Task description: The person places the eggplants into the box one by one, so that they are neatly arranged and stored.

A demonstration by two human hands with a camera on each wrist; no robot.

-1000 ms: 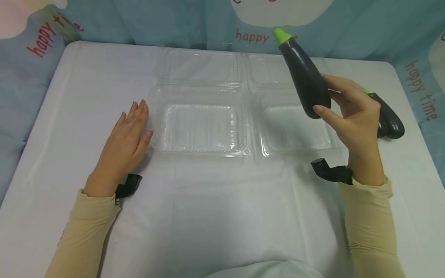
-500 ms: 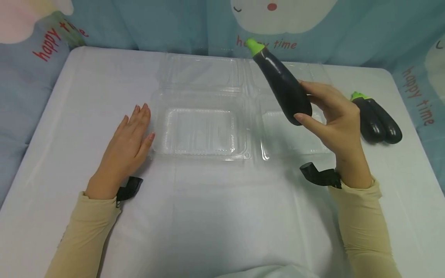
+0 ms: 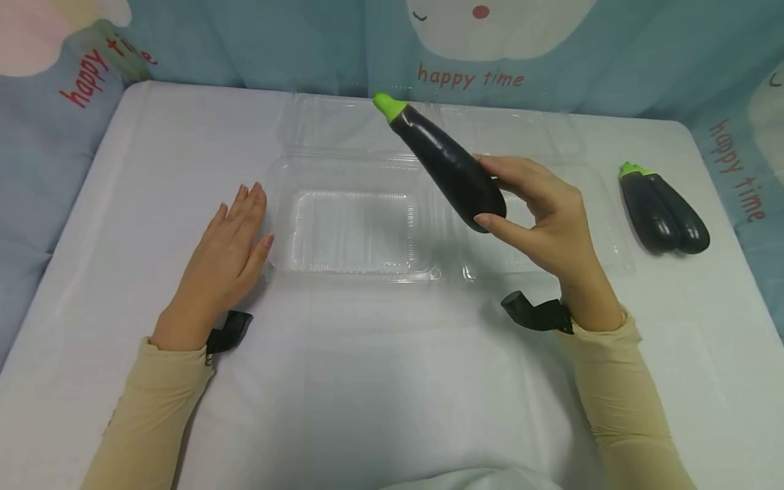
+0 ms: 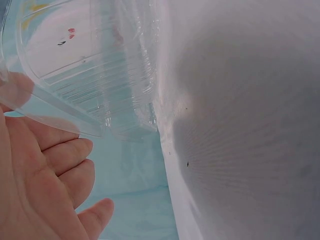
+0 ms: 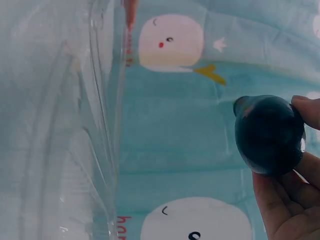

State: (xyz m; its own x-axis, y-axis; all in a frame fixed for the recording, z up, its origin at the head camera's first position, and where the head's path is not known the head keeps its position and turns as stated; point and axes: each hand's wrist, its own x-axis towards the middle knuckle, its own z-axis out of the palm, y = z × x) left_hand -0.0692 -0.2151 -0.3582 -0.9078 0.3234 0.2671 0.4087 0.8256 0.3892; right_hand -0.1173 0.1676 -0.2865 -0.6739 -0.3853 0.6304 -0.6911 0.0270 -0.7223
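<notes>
An eggplant (image 3: 450, 167), dark purple with a green cap, is held up over the clear boxes by my right hand (image 3: 542, 221), thumb and fingers pinching its thick end. Its cap points to the far left. The right wrist view shows the eggplant's round end (image 5: 270, 135) between thumb and fingers. My left hand (image 3: 223, 262) lies with straight fingers along the left side of the left clear plastic box (image 3: 352, 231). From the left wrist view, the box wall (image 4: 60, 115) stands against the thumb and fingers. The right clear box (image 3: 603, 224) is partly hidden behind my right hand.
Two more eggplants (image 3: 661, 211) lie side by side at the right of the white table (image 3: 367, 381). Both boxes' transparent lids (image 3: 514, 129) lie folded back toward the far edge. A blue printed curtain (image 3: 294, 47) hangs behind the table.
My right hand has carried the eggplant leftward and slightly lower, from over the right box toward the left one. The two eggplants at the right have come into full view. My left hand stays in place.
</notes>
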